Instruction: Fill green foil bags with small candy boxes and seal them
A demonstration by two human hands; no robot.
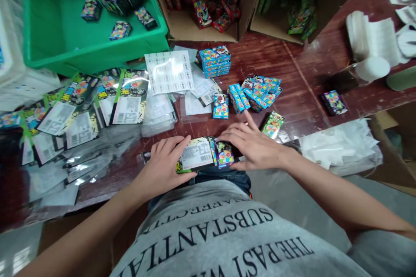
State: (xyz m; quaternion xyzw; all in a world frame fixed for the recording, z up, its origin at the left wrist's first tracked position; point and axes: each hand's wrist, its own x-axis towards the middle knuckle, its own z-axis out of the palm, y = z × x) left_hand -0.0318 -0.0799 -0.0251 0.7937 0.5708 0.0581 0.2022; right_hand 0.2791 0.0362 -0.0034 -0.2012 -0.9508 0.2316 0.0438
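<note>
At the table's near edge lies a printed plastic packet point(196, 155) with a white barcode label. My left hand point(167, 160) grips its left end, with thumb and fingers at opposite edges. Against the packet's right end is a small purple card box point(224, 154), its cartoon print facing up. My right hand point(253, 143) closes on that box from the right, partly covering it. A green box point(273, 124) lies just beyond my right wrist. Several blue boxes lie ahead of my hands, some loose point(261, 91) and some in a neat stack point(215, 61).
Printed packets point(130, 97) and clear bags spread across the left side, beside a sticker sheet point(169, 72). A green crate point(97, 54) and cartons of red point(202, 13) and green boxes point(300, 21) stand behind. White plastic bags point(339, 147) lie at right, near another purple box point(334, 103).
</note>
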